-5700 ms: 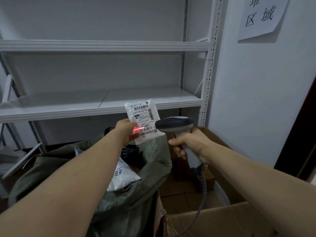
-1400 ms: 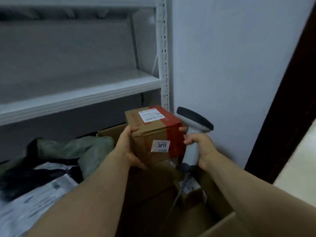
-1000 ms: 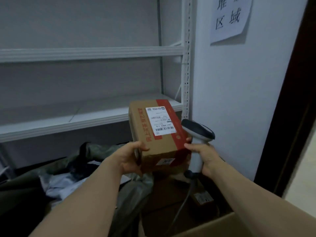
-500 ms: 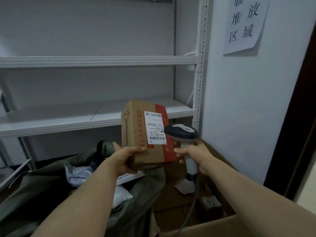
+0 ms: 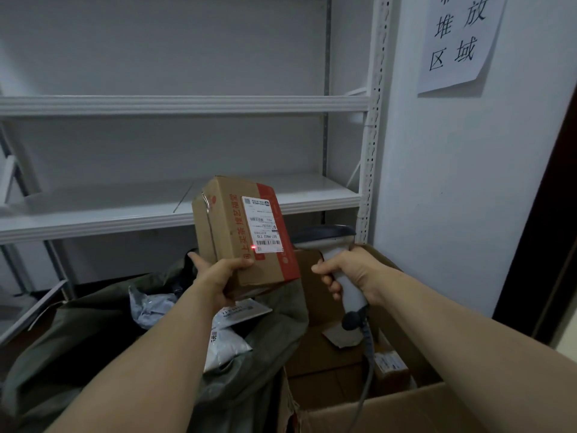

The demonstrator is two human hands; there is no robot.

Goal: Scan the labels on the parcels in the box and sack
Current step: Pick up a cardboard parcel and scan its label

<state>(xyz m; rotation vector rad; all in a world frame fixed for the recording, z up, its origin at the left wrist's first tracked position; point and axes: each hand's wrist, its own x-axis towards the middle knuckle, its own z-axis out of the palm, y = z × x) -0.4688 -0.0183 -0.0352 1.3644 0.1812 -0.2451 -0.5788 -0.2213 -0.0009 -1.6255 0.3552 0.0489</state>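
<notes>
My left hand [image 5: 218, 276] grips the bottom of a brown cardboard parcel [image 5: 228, 226] with red tape, held upright above the sack. Its white label [image 5: 263, 225] faces me, and a red scanner dot glows at the label's lower left edge. My right hand [image 5: 349, 270] holds the handle of a grey barcode scanner [image 5: 327, 240], whose head points left at the parcel. The green sack [image 5: 93, 339] below holds several white and grey mail bags [image 5: 228, 342]. The open cardboard box [image 5: 390, 410] at lower right holds small parcels [image 5: 390, 367].
White metal shelving [image 5: 187, 104] fills the wall ahead, with its perforated upright [image 5: 373, 120] beside the box. A paper sign [image 5: 456, 39] hangs on the white wall at right. A dark door frame [image 5: 546, 214] runs down the right edge. The scanner cable [image 5: 367, 370] drops into the box.
I have raised the brown parcel out of the box, turned its label towards me and brought the scanner head level with it. A red dot now shows by the barcode.
</notes>
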